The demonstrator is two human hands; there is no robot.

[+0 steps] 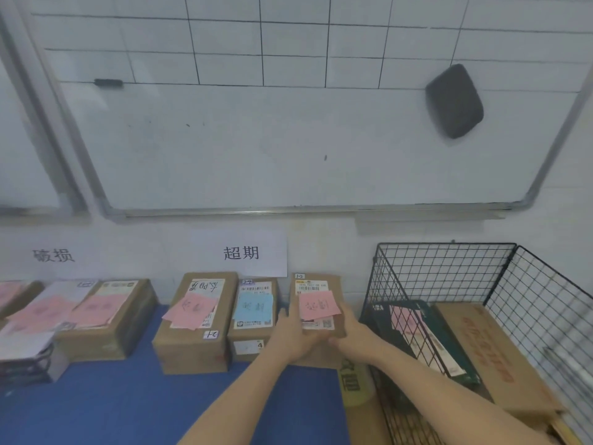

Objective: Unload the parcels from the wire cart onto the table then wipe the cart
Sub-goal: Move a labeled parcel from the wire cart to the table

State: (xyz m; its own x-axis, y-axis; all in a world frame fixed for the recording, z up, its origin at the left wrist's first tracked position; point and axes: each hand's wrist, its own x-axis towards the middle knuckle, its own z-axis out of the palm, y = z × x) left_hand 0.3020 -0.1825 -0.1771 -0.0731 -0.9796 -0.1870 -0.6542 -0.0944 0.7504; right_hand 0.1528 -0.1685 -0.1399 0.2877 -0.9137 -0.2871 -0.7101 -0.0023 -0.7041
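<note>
Flat, cool indoor light from an unseen source washes the whiteboard [256, 149] in pale grey-blue. Shadows fall soft and faint beside the parcels [192, 342] on the table [112, 406]. The wide lens bows the board's frame and the cart [442, 271] near the edges. The whole view is soft; the left edge smears most.

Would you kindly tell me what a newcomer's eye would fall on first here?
Centre: the left hand and right hand grip a parcel with a pink note, beside the wire cart at right. Above hangs a big whiteboard with a black eraser; other parcels line the blue table.
</note>
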